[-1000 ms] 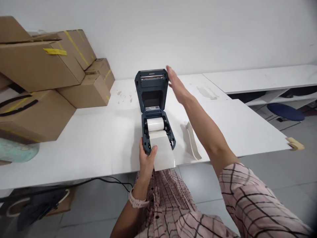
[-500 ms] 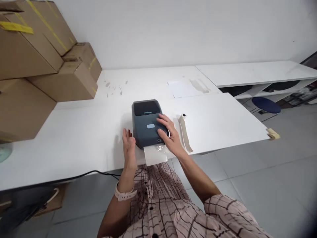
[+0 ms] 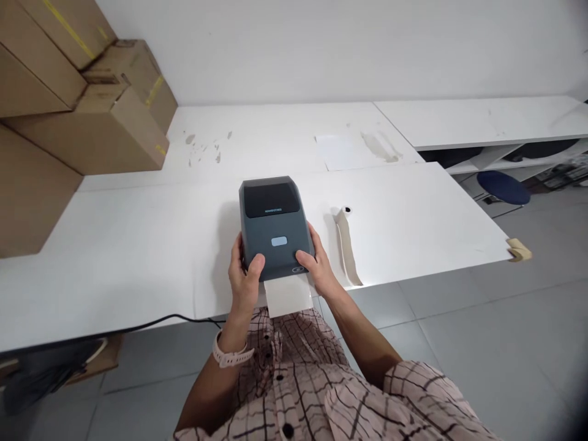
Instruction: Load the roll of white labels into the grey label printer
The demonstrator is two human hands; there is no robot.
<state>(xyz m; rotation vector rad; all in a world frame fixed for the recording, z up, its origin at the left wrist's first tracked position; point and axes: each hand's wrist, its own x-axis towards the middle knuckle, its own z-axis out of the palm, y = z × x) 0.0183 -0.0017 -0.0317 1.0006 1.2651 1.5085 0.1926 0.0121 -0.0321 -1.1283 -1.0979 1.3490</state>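
Observation:
A dark grey label printer [image 3: 275, 229] with a black window and a pale button sits at the front of the white table, its lid closed. My left hand [image 3: 244, 275] grips its left side, thumb on the top front corner. On the opposite side, my right hand [image 3: 320, 263] holds it the same way, thumb near the round logo. The undersides of both hands' fingers are hidden by the printer. From its front slot a white label strip [image 3: 288, 296] hangs over the table edge. Right of the printer lies a small paper roll [image 3: 346, 245], partly unrolled toward the edge.
Cardboard boxes [image 3: 110, 128] are stacked at the left. A white sheet [image 3: 334, 152] lies behind the printer, near worn marks. A black cable [image 3: 174, 316] runs along the front edge. A blue stool [image 3: 503, 187] stands right, past tan tape on the table corner [image 3: 520, 249].
My left hand has closed from beside the printer onto its left side. My right hand has slid from its top to its right side. The view has shifted slightly.

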